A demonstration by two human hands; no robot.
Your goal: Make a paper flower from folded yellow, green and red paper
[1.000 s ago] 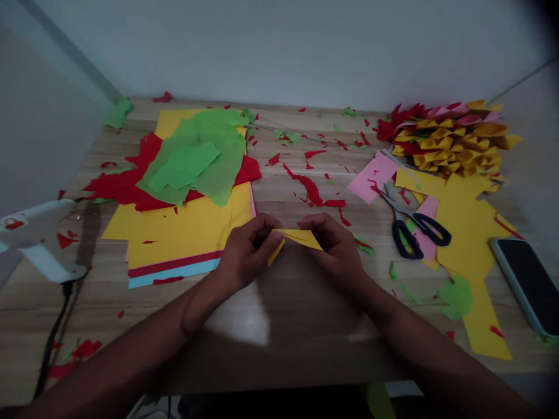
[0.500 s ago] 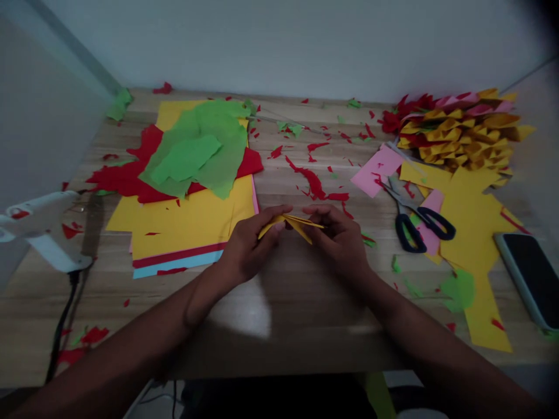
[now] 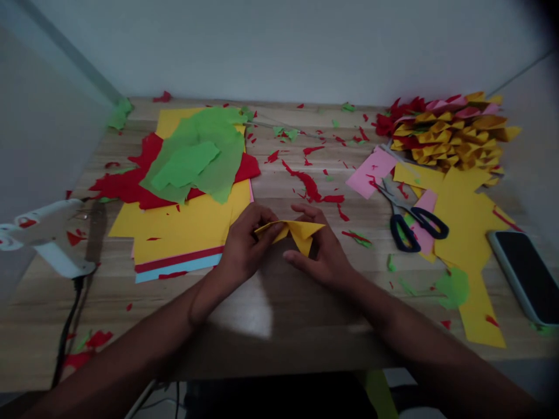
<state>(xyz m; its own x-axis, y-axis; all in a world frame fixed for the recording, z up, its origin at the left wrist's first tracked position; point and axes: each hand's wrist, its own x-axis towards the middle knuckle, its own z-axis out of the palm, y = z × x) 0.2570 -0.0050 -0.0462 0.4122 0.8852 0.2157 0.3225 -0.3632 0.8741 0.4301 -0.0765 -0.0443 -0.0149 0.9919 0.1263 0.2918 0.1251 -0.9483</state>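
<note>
A folded piece of yellow paper (image 3: 302, 231) is held above the table in front of me, its flaps standing partly apart. My left hand (image 3: 250, 237) is closed on its left end, thumb pressed against the fingers. At its right end, my right hand (image 3: 324, 247) has its thumb stretched away from the fingers. Those fingers lie behind the paper and are partly hidden by it. Left of my left hand lies a stack of coloured paper sheets (image 3: 192, 224), yellow on top.
Green crepe paper (image 3: 205, 151) and red crepe paper (image 3: 117, 183) cover the stack. A white glue gun (image 3: 56, 238) stands left. On the right are scissors (image 3: 410, 215), yellow paper pieces (image 3: 463, 227), a phone (image 3: 524, 276) and folded paper flowers (image 3: 454, 131). Red scraps (image 3: 310, 186) litter the table.
The folded yellow paper has opened wider, with one flap now hanging down. My right thumb has come off the paper and moved down and left. The view has shifted slightly.
</note>
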